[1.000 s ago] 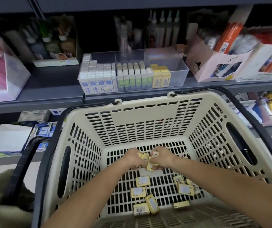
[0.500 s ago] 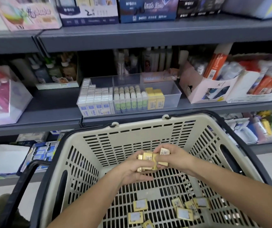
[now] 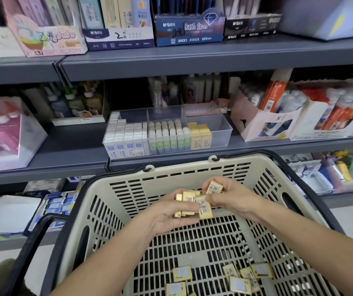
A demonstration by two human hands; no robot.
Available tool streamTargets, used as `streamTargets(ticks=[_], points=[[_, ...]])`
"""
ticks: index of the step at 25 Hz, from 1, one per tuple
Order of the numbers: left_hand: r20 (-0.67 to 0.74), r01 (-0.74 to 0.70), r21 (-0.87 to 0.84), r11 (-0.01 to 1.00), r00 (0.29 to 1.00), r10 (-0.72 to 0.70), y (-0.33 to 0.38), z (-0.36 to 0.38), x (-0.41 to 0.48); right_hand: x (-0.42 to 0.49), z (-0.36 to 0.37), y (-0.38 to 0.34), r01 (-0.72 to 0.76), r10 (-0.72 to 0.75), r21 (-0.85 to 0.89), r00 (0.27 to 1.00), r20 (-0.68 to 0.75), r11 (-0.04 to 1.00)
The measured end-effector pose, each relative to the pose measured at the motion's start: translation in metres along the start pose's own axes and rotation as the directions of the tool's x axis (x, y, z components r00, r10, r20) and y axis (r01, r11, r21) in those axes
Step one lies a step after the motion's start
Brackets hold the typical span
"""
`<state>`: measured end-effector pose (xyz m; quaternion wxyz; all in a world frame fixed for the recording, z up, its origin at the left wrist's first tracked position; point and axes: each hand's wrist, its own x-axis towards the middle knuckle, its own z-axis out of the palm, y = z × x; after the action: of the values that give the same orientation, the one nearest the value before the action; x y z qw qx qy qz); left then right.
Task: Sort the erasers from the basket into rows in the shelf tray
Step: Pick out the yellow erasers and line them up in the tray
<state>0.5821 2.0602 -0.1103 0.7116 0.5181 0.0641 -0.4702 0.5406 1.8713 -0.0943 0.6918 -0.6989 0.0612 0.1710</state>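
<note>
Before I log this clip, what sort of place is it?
Most likely a stationery shop aisle: grey shelves carry retail display boxes of pencils, a clear tray holds rows of barcoded erasers, and a plastic shopping basket sits in front.

Basket [image 3: 194, 167] before shelf tray [image 3: 220, 133]; loose erasers [image 3: 182, 273] in basket.

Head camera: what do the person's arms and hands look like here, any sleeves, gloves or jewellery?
The left forearm and right forearm are bare to the frame's edge: no sleeves. The left hand and right hand wear no gloves; no watch, bracelet or ring shows.
</note>
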Motion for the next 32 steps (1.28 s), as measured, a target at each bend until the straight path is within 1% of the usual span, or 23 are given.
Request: streamTargets(ticks=[3,5,10,12,14,15,17,18,20,23,24,26,27,28,30,32], points=[[-0.071,-0.069,-0.018,0.997,0.995,0.067,-0.003,0.006,-0.003,0.001,0.002,0.0,-0.002,0.002,0.129,1.0,0.001,0.992],[-0.113,-0.119,-0.023,0.993,0.987,0.116,-0.003,0.01,-0.005,0.002,0.001,-0.001,0.005,-0.002,0.127,1.0,-0.023,0.992],[-0.157,-0.173,0.115,0.978,0.969,0.19,-0.001,0.015,-0.012,0.001,-0.001,-0.002,0.004,-0.011,-0.081,0.997,-0.077,0.997],[-0.196,-0.213,0.183,0.96,0.949,0.248,0.005,0.017,-0.014,0.002,-0.003,-0.004,0.004,-0.016,-0.13,0.996,-0.091,0.992],[-0.217,-0.264,0.284,0.922,0.919,0.33,0.014,0.016,-0.017,0.0,-0.005,-0.013,0.025,-0.05,-0.246,0.994,-0.095,0.969],[-0.208,-0.294,0.34,0.893,0.903,0.377,0.02,0.016,-0.019,-0.003,-0.008,-0.02,0.064,-0.101,-0.342,0.991,-0.09,0.938],[-0.168,-0.361,0.439,0.823,0.867,0.47,0.032,0.016,-0.024,-0.007,-0.015,-0.043,0.149,-0.204,-0.516,0.978,-0.052,0.844],[-0.147,-0.395,0.48,0.783,0.844,0.516,0.041,0.017,-0.026,-0.007,-0.019,-0.056,0.167,-0.24,-0.569,0.969,-0.056,0.805],[-0.112,-0.455,0.542,0.706,0.794,0.598,0.058,0.019,-0.028,0.001,-0.029,-0.083,0.184,-0.329,-0.628,0.936,-0.123,0.757],[-0.077,-0.518,0.562,0.645,0.743,0.665,0.081,0.019,-0.024,0.029,-0.044,-0.121,0.246,-0.531,-0.71,0.822,-0.208,0.66],[-0.075,-0.527,0.565,0.635,0.733,0.676,0.087,0.018,-0.022,0.041,-0.048,-0.13,0.234,-0.584,-0.764,0.782,-0.22,0.601],[-0.078,-0.532,0.577,0.619,0.719,0.691,0.096,0.014,-0.015,0.067,-0.055,-0.141,0.134,-0.647,-0.877,0.728,-0.229,0.461],[-0.078,-0.531,0.582,0.615,0.717,0.692,0.099,0.014,-0.013,0.078,-0.057,-0.141,0.088,-0.654,-0.906,0.721,-0.228,0.413],[-0.073,-0.529,0.59,0.61,0.717,0.693,0.101,0.013,-0.011,0.089,-0.058,-0.14,0.057,-0.643,-0.924,0.735,-0.218,0.378],[-0.051,-0.528,0.616,0.585,0.714,0.699,0.104,0.012,-0.005,0.108,-0.058,-0.137,0.004,-0.577,-0.952,0.796,-0.183,0.307],[-0.035,-0.524,0.631,0.571,0.717,0.697,0.107,0.011,-0.001,0.119,-0.059,-0.14,-0.054,-0.502,-0.953,0.84,-0.204,0.297]])
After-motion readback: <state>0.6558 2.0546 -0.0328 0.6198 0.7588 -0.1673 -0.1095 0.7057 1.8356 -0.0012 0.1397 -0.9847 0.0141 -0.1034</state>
